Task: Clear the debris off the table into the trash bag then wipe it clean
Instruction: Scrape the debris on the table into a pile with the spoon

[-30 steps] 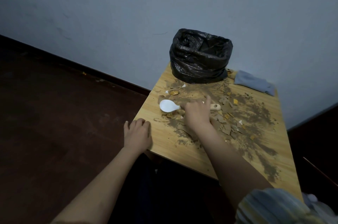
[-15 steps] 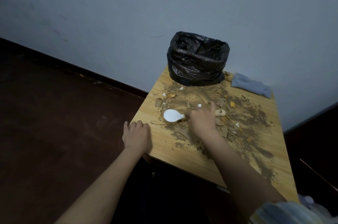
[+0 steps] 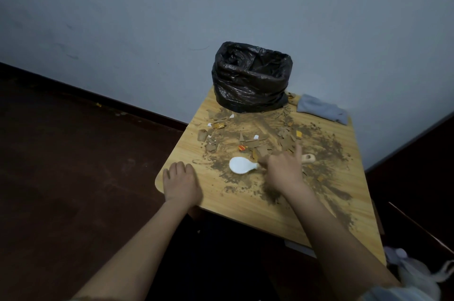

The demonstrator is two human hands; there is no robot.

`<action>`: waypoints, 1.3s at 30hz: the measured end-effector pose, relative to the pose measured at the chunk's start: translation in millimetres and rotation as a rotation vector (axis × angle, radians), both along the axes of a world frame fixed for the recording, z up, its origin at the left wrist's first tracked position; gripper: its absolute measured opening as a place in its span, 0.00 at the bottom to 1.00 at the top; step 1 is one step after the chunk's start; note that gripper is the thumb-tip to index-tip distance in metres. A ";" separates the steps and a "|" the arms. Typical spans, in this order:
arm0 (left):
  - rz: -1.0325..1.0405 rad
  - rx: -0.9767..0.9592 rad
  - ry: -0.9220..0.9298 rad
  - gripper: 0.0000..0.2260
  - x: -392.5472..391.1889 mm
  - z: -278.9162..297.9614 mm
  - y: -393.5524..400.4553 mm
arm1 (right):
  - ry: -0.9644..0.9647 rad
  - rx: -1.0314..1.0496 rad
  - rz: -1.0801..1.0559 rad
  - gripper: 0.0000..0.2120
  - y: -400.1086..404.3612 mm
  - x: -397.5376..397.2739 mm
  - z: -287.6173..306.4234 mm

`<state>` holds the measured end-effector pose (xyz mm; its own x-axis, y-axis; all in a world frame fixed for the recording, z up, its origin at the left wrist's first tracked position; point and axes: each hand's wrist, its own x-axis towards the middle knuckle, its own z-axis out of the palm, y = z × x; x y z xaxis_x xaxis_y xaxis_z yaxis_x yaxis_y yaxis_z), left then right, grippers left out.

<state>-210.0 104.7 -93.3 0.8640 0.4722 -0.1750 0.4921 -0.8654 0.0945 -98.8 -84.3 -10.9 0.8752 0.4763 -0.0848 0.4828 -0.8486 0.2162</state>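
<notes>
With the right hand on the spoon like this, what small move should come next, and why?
Probably close the right hand on the handle of the white spoon and lift it. The spoon lies flat among the brown debris, the black trash bag stands open behind, and the left hand steadies the table.

**A dim corner with a pale wall and dark floor**

We look down into a corner of a dimly lit room. A plain bluish-grey wall [image 3: 172, 18] fills the upper part of our view, marked with a few faint scuffs. A dark baseboard [image 3: 86, 93] runs along its foot, slanting across the frame. Below it lies a dark reddish-brown floor [image 3: 61, 178], dull and slightly mottled. On the right a second dark baseboard [image 3: 405, 151] meets the wall behind a light wooden table [image 3: 245, 212] with rounded corners.
</notes>
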 end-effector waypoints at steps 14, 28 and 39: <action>-0.121 -0.123 -0.039 0.24 3.1 1.7 -18.2 | -0.061 -0.037 -0.158 0.10 -33.3 9.8 11.4; -0.099 -0.126 -0.040 0.23 13.0 4.9 -11.3 | -0.011 -0.043 -0.089 0.07 -21.0 14.3 8.4; -0.061 -0.163 -0.097 0.19 31.4 5.4 12.9 | -0.079 0.112 0.006 0.16 24.4 22.1 11.1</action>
